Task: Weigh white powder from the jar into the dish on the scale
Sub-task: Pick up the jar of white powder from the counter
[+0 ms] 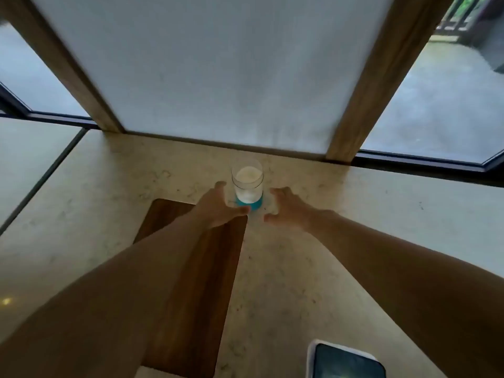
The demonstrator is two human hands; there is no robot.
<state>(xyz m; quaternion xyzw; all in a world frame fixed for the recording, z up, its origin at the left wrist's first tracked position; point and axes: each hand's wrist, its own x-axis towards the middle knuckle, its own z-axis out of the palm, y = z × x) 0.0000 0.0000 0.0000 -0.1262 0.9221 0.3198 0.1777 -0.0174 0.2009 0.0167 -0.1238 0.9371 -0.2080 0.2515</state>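
1. Your jar (247,184) stands upright at the centre of the frame, on the pale stone counter (354,214) close to the wall. It is clear glass with white powder inside, and a blue band shows at its base.
2. Your left hand (221,204) reaches in from the lower left, fingers spread and curved, thumb pointing toward the blue base. It sits just beside the jar's left side; the blur keeps you from telling whether the fingertips touch the glass. It grips nothing.
3. Your right hand (286,208) comes in from the lower right, spread wide in a cupped shape, thumb low and fingers high. A visible gap of counter separates it from the jar's right side. It has hold of nothing.
4. A dark wooden board (196,282) lies on the counter under your left forearm, running from centre frame down to the bottom edge.
5. At the bottom right of the frame, a flat device with a white rim and dark face (343,361) lies on the counter, partly cut off.
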